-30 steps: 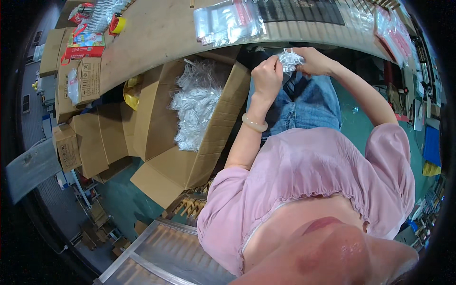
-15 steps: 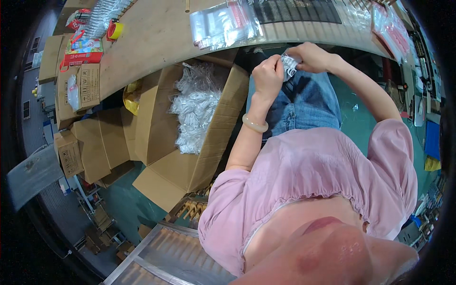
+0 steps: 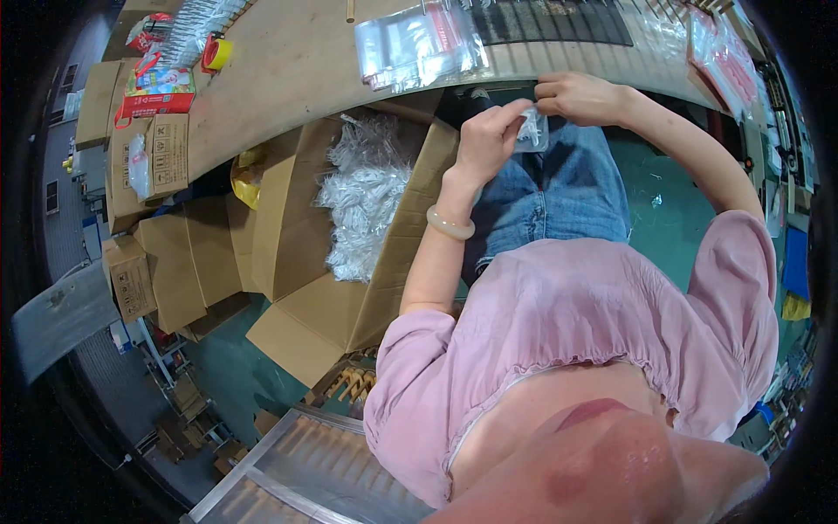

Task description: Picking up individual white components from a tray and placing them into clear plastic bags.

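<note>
Between my hands, over my lap, hangs a small clear plastic bag (image 3: 532,135) with white pieces inside; their exact kind is too small to make out. My left hand (image 3: 491,140) pinches the bag's upper left edge, fingers closed. At its upper right edge my right hand (image 3: 580,98) has its fingertips closed on the same bag. To the left of my left arm, a tall open cardboard box (image 3: 288,218) holds a heap of filled clear bags (image 3: 360,214) with whitish contents.
The workbench (image 3: 288,79) curves across ahead of me. On it lie flat stacks of clear bags (image 3: 419,48), a dark mat (image 3: 550,22), a yellow-and-red tape roll (image 3: 216,54) and red-edged bags (image 3: 723,57) at right. More cartons (image 3: 166,153) stand at left.
My hands have drawn apart, the left shifting left and down, the right slightly up. The bag now hangs spread out between them, where before it was bunched up.
</note>
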`<state>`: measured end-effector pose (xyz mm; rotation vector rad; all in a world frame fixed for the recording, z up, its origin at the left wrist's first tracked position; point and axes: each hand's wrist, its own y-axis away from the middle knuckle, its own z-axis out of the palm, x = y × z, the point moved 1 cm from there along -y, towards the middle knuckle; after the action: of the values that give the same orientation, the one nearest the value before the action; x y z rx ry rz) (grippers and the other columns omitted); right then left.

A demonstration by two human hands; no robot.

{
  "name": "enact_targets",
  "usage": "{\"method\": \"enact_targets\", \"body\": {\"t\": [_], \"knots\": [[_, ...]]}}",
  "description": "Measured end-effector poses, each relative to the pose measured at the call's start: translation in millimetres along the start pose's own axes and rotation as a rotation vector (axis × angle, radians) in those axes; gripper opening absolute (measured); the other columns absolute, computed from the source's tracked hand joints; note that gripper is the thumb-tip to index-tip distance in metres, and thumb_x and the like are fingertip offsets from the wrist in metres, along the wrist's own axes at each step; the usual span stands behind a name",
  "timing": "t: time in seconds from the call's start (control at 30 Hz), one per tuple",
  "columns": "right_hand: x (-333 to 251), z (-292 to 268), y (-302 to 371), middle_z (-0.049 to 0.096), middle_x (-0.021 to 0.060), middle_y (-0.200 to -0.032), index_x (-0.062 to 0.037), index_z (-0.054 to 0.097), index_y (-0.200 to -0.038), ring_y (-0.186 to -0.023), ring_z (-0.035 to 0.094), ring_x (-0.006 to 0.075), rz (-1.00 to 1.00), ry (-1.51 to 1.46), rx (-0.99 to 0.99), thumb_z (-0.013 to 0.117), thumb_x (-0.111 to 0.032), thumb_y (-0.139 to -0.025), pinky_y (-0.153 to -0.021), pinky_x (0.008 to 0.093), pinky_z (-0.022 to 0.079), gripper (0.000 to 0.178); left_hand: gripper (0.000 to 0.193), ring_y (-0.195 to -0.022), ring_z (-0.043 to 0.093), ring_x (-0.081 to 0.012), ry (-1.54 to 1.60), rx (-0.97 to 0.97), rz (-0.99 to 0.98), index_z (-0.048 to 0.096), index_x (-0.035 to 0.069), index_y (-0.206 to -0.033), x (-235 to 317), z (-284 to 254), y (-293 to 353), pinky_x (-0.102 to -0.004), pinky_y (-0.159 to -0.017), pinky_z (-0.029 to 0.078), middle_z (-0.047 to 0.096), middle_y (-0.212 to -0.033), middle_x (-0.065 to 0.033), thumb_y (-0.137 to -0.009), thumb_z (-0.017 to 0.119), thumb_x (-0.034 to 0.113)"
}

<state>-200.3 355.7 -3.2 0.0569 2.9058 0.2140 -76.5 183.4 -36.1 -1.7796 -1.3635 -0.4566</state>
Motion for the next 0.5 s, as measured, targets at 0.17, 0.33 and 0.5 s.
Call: {"method": "enact_targets", "body": {"t": [0.17,0.33,0.5], "knots": [[4,-5,10,0.056,0.011,-0.094,-0.002,0.058,-0.083,-0.098,0.053,0.0287,0.04,-0.033,0.09,0.061,-0.001,-0.073,-0.079,0.0359,0.047,0.011,0.011,-0.073,0.064,-0.0265,-0.273,-0.155,0.178,0.068,0.005,-0.088,-16,-18,14,-0.0314,-0.065,0.052,0.066,-0.085,-0.0097,-0.077,0.069,0.006],[6,13,22,0.058,0.0103,-0.089,-0.0011,0.06,-0.09,-0.089,0.058,0.0254,0.077,-0.346,0.456,0.062,-0.003,-0.079,-0.077,0.0335,0.049,0.011,0.014,-0.065,0.063,-0.0235,-0.031,0.076,0.225,0.068,0.007,-0.088,-30,-29,10,-0.0324,-0.059,0.051,0.066,-0.078,-0.0084,-0.075,0.072,0.011],[-4,31,13,0.058,0.0076,-0.085,-0.0006,0.062,-0.095,-0.079,0.06,0.0179,0.429,-0.776,0.655,0.064,-0.008,-0.084,-0.073,0.0299,0.049,0.013,0.022,-0.066,0.065,-0.0134,0.021,0.142,-0.143,0.071,0.007,-0.095,-26,-41,8,-0.0272,-0.064,0.052,0.07,-0.085,-0.0093,-0.075,0.074,0.014]]}}
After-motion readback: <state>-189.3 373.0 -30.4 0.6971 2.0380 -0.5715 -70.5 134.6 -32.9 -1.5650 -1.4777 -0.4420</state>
